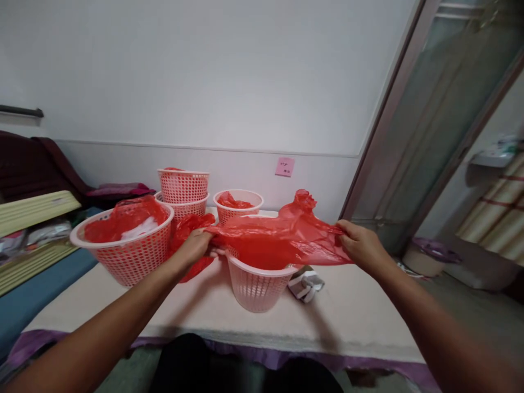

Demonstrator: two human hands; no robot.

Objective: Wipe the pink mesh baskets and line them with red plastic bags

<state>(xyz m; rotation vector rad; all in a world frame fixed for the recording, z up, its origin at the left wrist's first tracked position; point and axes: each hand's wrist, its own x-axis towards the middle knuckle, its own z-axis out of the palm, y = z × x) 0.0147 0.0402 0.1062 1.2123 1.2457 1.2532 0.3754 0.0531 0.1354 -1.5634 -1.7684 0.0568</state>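
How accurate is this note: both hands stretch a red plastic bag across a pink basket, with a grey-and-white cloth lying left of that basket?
Wrong side: the head view shows the cloth right of the basket, not left. The left hand and right hand do stretch the red plastic bag across that basket.

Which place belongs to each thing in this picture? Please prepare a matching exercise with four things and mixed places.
1. Pink note
2. Grey-and-white cloth
3. Beige bin
4. Stretched red plastic bag

A. On the floor
B. On the wall
C. Between left hand and right hand
D. Beside the front basket

Pairs: 1-B, 2-D, 3-A, 4-C
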